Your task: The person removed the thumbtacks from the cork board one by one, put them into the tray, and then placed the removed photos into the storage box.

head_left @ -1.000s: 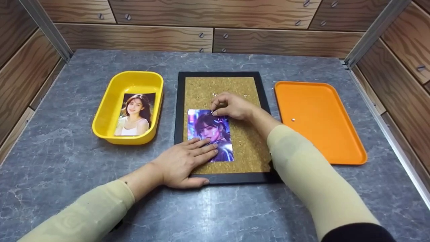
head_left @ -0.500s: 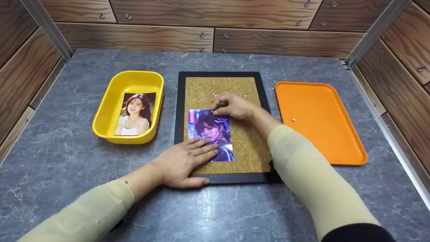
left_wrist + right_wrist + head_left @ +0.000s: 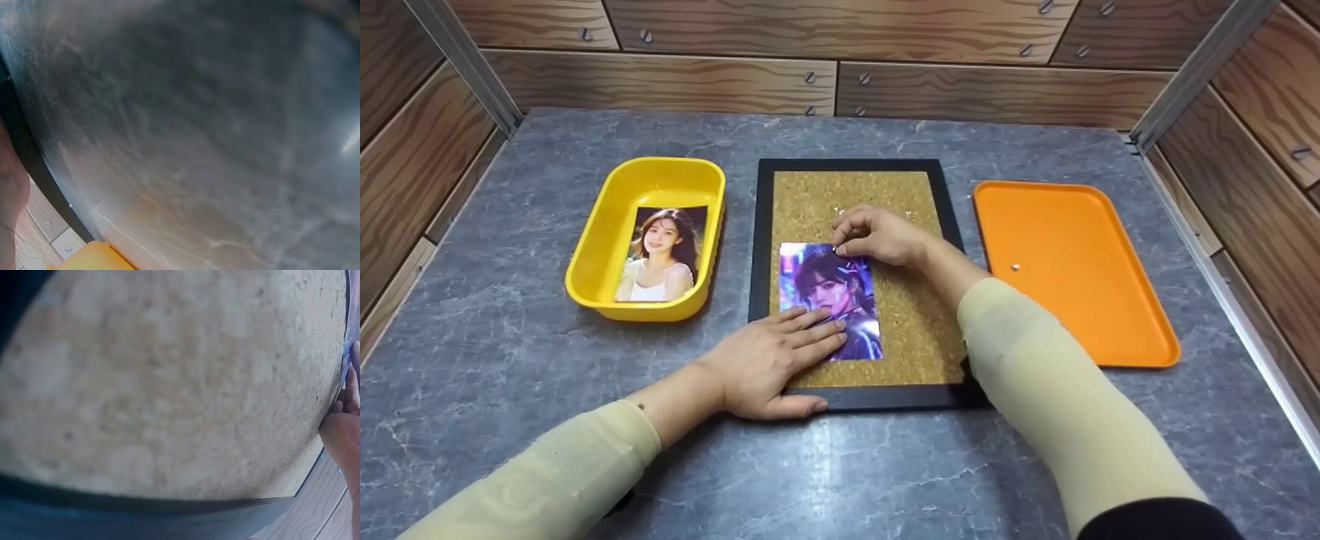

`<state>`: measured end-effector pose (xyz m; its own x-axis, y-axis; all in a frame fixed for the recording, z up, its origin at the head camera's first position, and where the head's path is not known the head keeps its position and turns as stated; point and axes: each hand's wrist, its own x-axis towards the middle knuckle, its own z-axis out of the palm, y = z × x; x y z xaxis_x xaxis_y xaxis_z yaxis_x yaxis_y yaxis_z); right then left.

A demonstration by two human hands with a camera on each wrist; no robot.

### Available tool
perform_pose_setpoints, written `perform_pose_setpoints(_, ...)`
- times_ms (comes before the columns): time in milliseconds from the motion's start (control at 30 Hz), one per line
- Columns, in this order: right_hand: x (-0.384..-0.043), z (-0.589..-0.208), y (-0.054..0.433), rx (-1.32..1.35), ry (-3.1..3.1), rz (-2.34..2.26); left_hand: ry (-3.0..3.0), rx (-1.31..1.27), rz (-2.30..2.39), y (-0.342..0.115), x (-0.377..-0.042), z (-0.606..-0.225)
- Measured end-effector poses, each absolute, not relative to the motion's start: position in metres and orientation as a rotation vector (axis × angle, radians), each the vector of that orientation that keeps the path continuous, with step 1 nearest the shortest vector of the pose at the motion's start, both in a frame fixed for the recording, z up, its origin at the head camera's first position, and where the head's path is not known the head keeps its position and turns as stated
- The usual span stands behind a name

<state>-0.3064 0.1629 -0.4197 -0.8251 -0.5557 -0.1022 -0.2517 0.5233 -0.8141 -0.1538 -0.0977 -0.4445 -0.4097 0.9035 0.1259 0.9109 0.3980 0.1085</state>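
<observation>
A purple-toned photo card (image 3: 840, 285) lies on the cork board (image 3: 915, 322), which has a black frame. My left hand (image 3: 769, 356) rests on the card's lower left part, fingers spread flat, thumb on the frame's front bar. At the middle of the card's top edge, thumb and fingers of my right hand (image 3: 881, 236) pinch a small silver push pin (image 3: 835, 250), mostly covered by the fingertips. The right wrist view shows cork close up, with the right hand (image 3: 343, 427) at its edge by the card. In the left wrist view, mostly blurred tabletop (image 3: 197, 140) appears.
Left of the board stands a yellow bin (image 3: 585, 277) holding a portrait photo (image 3: 660, 255). An orange tray (image 3: 1080, 270) lies to the right, with one small silver pin (image 3: 1015, 268) on it. More small shiny pins (image 3: 838, 211) show on the cork beyond the right hand. Wood-patterned walls (image 3: 840, 82) enclose the table.
</observation>
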Motion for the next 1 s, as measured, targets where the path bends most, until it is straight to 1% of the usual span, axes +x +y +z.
perform_pose_setpoints(1000, -0.3064, -0.4194, 0.1627, -0.674, 2.422, -1.2, -2.559, -1.687, -0.259, -0.098, -0.154, -0.4451)
